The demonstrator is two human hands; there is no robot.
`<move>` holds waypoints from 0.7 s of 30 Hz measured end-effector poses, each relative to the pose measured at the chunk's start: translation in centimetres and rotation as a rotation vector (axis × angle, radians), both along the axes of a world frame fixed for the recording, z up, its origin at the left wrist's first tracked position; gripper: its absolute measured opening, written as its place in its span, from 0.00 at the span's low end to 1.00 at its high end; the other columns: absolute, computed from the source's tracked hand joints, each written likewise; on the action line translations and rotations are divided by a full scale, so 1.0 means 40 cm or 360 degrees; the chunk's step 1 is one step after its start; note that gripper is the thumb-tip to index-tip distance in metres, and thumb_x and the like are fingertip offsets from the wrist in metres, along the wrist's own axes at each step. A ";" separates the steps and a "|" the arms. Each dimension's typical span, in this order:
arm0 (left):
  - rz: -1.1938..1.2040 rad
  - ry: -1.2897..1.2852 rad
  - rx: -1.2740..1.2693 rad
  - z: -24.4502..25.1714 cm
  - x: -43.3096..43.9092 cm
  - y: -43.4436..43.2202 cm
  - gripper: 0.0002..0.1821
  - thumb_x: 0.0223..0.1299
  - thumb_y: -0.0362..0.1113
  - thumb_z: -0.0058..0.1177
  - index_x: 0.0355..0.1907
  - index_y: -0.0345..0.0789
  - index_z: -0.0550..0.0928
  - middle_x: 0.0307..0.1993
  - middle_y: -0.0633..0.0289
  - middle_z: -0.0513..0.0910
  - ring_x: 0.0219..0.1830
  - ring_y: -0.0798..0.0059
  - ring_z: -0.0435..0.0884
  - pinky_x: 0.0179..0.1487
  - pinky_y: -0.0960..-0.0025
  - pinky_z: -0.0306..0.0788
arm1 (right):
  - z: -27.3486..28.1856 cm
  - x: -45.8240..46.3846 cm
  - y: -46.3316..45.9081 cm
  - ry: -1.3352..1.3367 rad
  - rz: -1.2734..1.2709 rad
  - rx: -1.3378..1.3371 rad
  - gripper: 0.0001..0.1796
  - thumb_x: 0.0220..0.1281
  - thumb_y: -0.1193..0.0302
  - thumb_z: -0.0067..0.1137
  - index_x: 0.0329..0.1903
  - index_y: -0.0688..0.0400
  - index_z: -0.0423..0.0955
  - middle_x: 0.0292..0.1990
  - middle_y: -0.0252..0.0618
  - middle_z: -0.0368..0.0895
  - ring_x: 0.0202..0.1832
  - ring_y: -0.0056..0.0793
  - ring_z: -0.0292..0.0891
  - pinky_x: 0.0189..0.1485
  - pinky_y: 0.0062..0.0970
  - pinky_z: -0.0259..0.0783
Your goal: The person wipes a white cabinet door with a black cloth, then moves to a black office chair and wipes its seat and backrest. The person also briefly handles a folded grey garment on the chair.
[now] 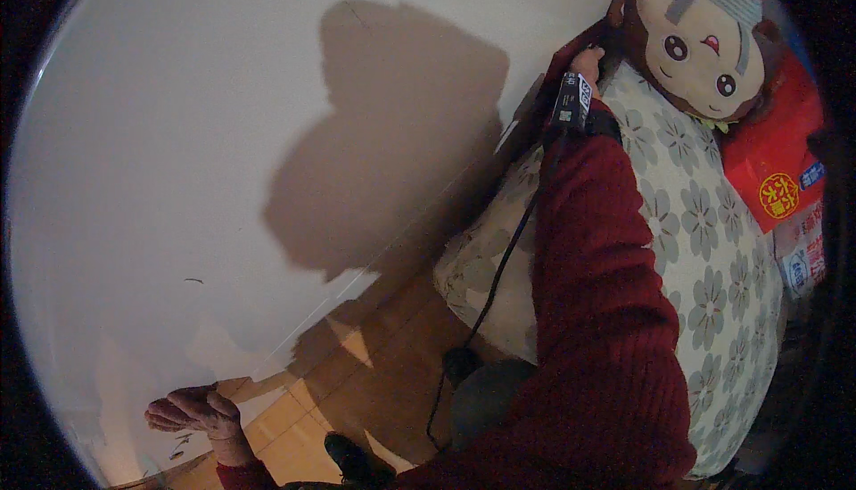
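My right arm, in a dark red ribbed sleeve, stretches along a padded seat [702, 269] covered in off-white fabric with grey flowers. My right hand [588, 70] is at the seat's far end, near the white wall [167, 155] and a plush monkey [709, 55]. Its fingers are partly hidden in shadow, so its grip cannot be made out. A black device [570, 103] with printed labels is strapped at that wrist. At the lower left, my left hand [194, 410] is beside the wall with fingers extended and nothing in them; contact with the wall is unclear.
A red bag [769, 155] bearing writing lies right of the monkey, with a pale printed package [802, 256] below it. A black cable [495, 276] hangs from the wrist device. Below are the tan floor [281, 423] and a dark shoe [348, 456]. A large shadow falls on the wall.
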State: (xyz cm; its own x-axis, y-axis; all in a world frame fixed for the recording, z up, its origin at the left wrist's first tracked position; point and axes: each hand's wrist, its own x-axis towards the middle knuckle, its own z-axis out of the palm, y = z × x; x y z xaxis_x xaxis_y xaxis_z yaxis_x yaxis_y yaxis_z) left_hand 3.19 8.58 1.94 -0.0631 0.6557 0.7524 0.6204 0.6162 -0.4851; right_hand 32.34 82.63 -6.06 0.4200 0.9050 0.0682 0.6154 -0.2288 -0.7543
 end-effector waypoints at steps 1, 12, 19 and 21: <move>0.0003 -0.0013 0.0000 0.000 0.001 0.001 0.32 0.65 0.52 0.27 0.66 0.36 0.49 0.67 0.46 0.40 0.69 0.49 0.33 0.65 0.45 0.26 | 0.000 0.005 0.004 0.0050 0.0018 -0.0012 0.26 0.61 0.64 0.42 0.56 0.63 0.48 0.45 0.54 0.73 0.45 0.50 0.72 0.49 0.39 0.68; -0.0097 -0.0125 0.0078 -0.013 -0.005 -0.002 0.31 0.63 0.50 0.31 0.66 0.37 0.52 0.68 0.49 0.43 0.69 0.50 0.33 0.66 0.46 0.23 | -0.117 -0.054 -0.021 -0.1536 0.0316 0.0649 0.20 0.60 0.65 0.42 0.44 0.70 0.72 0.45 0.56 0.74 0.48 0.46 0.72 0.56 0.43 0.61; -0.0142 -0.0142 0.0186 -0.031 -0.013 0.004 0.28 0.62 0.50 0.35 0.63 0.39 0.59 0.66 0.51 0.51 0.69 0.48 0.37 0.66 0.46 0.25 | 0.036 -0.071 -0.313 -0.1531 0.0999 0.0141 0.16 0.57 0.73 0.43 0.44 0.71 0.71 0.42 0.57 0.75 0.43 0.48 0.74 0.50 0.40 0.66; -0.0179 -0.0181 0.0217 -0.041 -0.017 0.002 0.28 0.62 0.50 0.36 0.63 0.40 0.60 0.66 0.52 0.51 0.69 0.48 0.37 0.65 0.45 0.25 | 0.044 -0.092 -0.381 -0.1798 0.1017 0.0245 0.16 0.56 0.75 0.43 0.44 0.71 0.71 0.42 0.58 0.75 0.42 0.48 0.74 0.49 0.40 0.67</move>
